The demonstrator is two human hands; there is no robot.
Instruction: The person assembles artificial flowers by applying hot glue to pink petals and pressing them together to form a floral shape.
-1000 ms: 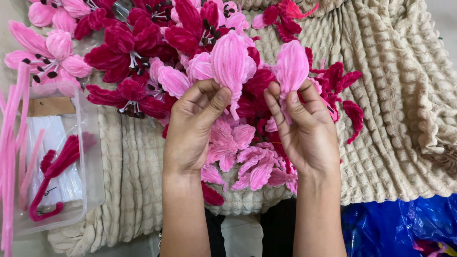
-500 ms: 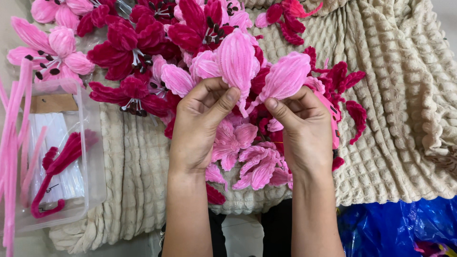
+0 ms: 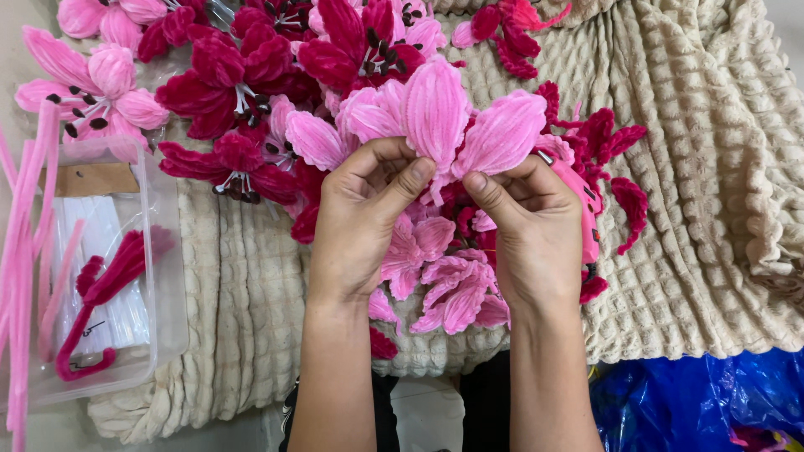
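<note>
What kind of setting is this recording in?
Likely a home craft spot: both hands pinch a pink fuzzy-wire flower over a cream blanket, beside finished flowers and a clear box of stems.

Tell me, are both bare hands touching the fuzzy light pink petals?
Touching. The head view shows the left hand and right hand pinching the bases of the fuzzy light pink petals between thumbs and fingertips.

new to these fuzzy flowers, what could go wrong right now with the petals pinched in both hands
The left hand and right hand pinch only the bases of the light pink petals, so one might slip out or splay. A pink tool lies half hidden under the right hand; it could snag loose petals.
</note>
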